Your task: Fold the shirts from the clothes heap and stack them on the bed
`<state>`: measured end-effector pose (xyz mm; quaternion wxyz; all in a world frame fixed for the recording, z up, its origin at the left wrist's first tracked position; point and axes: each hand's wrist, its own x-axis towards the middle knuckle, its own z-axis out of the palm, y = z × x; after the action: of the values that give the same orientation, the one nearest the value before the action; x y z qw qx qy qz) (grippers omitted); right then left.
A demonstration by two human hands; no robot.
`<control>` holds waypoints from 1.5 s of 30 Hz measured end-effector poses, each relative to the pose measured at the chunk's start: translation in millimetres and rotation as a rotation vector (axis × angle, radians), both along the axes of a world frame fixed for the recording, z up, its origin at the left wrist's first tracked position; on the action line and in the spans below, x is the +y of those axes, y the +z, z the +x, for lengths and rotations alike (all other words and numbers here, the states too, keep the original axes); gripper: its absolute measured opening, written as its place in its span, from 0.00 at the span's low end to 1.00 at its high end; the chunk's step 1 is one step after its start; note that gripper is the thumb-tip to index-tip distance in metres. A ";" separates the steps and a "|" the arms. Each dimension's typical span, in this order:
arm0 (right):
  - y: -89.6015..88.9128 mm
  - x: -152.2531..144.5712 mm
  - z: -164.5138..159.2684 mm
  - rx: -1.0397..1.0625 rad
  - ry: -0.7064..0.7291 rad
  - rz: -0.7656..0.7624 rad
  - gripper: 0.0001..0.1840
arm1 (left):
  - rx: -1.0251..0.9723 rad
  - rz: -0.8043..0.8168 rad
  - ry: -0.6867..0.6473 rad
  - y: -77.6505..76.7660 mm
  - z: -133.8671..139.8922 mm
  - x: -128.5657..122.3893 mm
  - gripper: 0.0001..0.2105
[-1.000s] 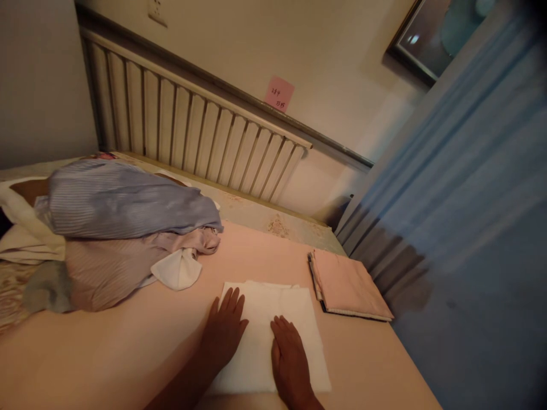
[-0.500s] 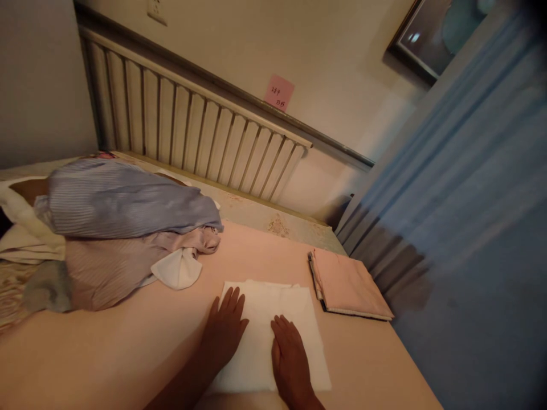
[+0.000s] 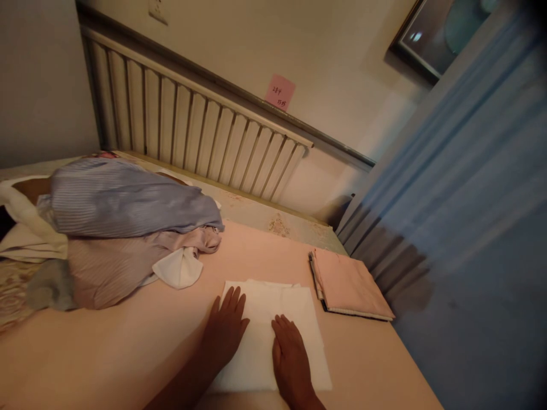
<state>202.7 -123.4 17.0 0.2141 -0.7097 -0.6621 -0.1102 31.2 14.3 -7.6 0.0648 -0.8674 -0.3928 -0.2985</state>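
A white folded cloth (image 3: 260,359), roughly square, lies flat on the pink bed sheet (image 3: 106,353) in front of me. My left hand (image 3: 226,330) rests palm down across its left edge, fingers stretched out. Flat on the right half of the same cloth is my right hand (image 3: 290,356), its fingers extended and close together, the thumb tucked along the side. Neither hand grips anything. To the right of the cloth sits a neat stack of folded garments (image 3: 352,285) with a pink piece on top.
Loose clothes lie heaped at the left, among them a blue-grey striped shirt (image 3: 132,199) and a pinkish striped garment (image 3: 111,267). A radiator (image 3: 192,119) runs along the wall behind the bed. A blue curtain (image 3: 478,239) hangs at the right edge.
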 end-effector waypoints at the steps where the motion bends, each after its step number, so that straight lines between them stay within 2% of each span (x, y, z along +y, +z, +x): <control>1: 0.2 0.2 -0.1 -0.002 -0.002 -0.002 0.25 | 0.005 0.004 -0.002 -0.2 0.1 0.1 0.21; 18: -0.1 -1.3 -0.5 -0.020 -0.015 -0.046 0.25 | 0.010 0.050 -0.005 -1.8 -0.4 1.1 0.21; 33: -0.1 -0.8 -0.2 -0.010 -0.003 -0.014 0.25 | 0.002 0.055 -0.014 -3.3 -0.4 2.3 0.21; 45: -1.5 -0.7 1.3 0.009 -0.009 -0.025 0.25 | 0.015 -0.017 0.003 4.8 0.4 -1.1 0.21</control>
<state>203.9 -124.1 15.5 0.2077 -0.7158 -0.6592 -0.0998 31.6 13.2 -2.9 0.0610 -0.8695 -0.3960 -0.2887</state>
